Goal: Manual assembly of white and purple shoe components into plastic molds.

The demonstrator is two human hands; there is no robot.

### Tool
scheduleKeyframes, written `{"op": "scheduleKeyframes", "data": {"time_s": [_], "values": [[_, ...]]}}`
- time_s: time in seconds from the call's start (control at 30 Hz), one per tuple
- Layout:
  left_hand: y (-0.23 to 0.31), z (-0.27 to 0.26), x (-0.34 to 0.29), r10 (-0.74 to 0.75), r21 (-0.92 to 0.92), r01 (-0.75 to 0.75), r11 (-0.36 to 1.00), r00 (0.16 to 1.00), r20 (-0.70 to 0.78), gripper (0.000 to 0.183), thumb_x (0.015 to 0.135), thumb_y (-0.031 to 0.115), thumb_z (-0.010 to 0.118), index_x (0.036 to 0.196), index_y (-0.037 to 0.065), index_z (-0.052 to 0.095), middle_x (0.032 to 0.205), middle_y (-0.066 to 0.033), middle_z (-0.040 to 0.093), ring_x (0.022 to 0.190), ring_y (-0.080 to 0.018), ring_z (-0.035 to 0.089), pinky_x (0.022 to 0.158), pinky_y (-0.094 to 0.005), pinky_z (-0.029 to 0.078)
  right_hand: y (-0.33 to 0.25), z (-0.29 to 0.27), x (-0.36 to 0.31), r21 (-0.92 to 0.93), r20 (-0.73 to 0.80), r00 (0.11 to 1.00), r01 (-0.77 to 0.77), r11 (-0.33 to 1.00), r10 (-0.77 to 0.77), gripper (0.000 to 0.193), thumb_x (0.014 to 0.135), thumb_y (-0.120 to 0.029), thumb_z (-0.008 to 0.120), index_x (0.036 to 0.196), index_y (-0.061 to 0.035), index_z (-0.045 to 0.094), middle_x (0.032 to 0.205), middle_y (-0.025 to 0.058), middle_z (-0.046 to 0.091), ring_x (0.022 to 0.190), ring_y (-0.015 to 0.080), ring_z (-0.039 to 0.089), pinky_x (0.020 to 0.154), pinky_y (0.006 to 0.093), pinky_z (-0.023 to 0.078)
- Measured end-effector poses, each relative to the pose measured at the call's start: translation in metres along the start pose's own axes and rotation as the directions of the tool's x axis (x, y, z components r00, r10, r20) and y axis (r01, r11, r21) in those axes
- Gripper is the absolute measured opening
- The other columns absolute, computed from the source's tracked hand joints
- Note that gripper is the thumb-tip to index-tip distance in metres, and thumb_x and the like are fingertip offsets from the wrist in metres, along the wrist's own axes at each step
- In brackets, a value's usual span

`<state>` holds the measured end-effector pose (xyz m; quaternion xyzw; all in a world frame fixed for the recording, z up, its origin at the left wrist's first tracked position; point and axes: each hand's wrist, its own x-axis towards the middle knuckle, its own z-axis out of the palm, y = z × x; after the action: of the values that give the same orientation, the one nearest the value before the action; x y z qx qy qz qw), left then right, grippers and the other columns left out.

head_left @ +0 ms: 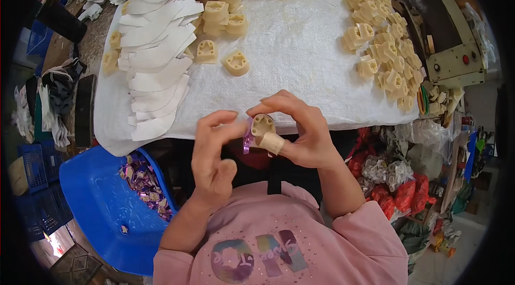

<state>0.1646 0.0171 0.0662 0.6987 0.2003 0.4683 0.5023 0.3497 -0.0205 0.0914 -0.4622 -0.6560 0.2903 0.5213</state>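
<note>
My right hand (306, 135) grips a small beige moulded piece, shaped like a shoe heel (263, 125), with round hollows in its upturned face. A beige wrap covers that hand's thumb. Along the left side of the heel runs a shiny purple strip (247, 137). My left hand (211, 159) is beside it, the blurred index finger at the strip and the thumb standing apart. Whether the left fingertip presses on the strip I cannot tell. Both hands are just in front of the table's near edge.
A white woven sheet covers the table (289, 60). White curved pieces (155, 76) overlap in a column at left, near loose beige heels (236, 63). More heels (394, 60) are heaped at right. A blue tub (102, 204) with purple scraps (144, 186) stands lower left.
</note>
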Motion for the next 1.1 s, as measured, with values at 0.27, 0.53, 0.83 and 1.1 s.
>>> {"op": "scheduleKeyframes", "data": {"time_s": [0.27,0.53,0.83,1.1], "values": [[0.004,0.012,0.003,-0.517,-0.48,0.565,0.671,0.821,0.244,0.054,0.09,0.021,0.036,0.138,-0.001,0.024,0.114,-0.0103,0.05,0.095,-0.0158,0.054,0.082,-0.0284,0.044,-0.002,0.016,-0.007,-0.005,0.08,0.996,0.046,0.999,-0.046,0.045,0.074,-0.005,0.071,0.115,-0.0074,0.055,0.108,0.01,0.058,0.089,0.0251,0.056,0.075,0.0322,0.048],[0.006,0.021,-0.003,-0.465,-0.459,0.488,0.743,0.869,0.17,0.059,0.096,0.041,0.036,0.139,0.003,0.02,0.113,-0.0111,0.05,0.09,-0.0132,0.053,0.075,-0.0256,0.045,-0.001,0.022,-0.012,0.627,0.156,0.867,-0.458,0.63,0.474,0.023,0.087,-0.018,0.06,0.106,-0.0053,0.057,0.106,0.009,0.048,0.066,0.0116,0.057,0.049,0.0222,0.049],[0.02,0.03,-0.001,-0.393,-0.217,0.397,0.892,0.918,0.063,0.068,0.095,0.053,0.029,0.131,-0.005,0.03,0.115,-0.0132,0.046,0.094,-0.0129,0.049,0.075,-0.0234,0.042,-0.003,0.029,-0.011,0.619,0.309,0.87,-0.49,0.613,0.384,0.012,0.09,-0.018,0.054,0.091,-0.0057,0.055,0.107,0.0089,0.051,0.072,0.0114,0.057,0.048,0.0214,0.049],[0.011,0.032,0.007,-0.41,-0.286,0.353,0.891,0.896,-0.17,0.044,0.094,0.025,0.039,0.13,0.0,0.036,0.109,-0.0079,0.049,0.092,-0.0095,0.048,0.082,-0.0245,0.04,0.002,0.064,-0.027,0.436,-0.111,0.98,-0.102,0.894,0.165,0.038,0.098,-0.021,0.039,0.132,-0.0041,0.043,0.113,0.0123,0.049,0.102,0.0241,0.049,0.091,0.0339,0.037]]}}
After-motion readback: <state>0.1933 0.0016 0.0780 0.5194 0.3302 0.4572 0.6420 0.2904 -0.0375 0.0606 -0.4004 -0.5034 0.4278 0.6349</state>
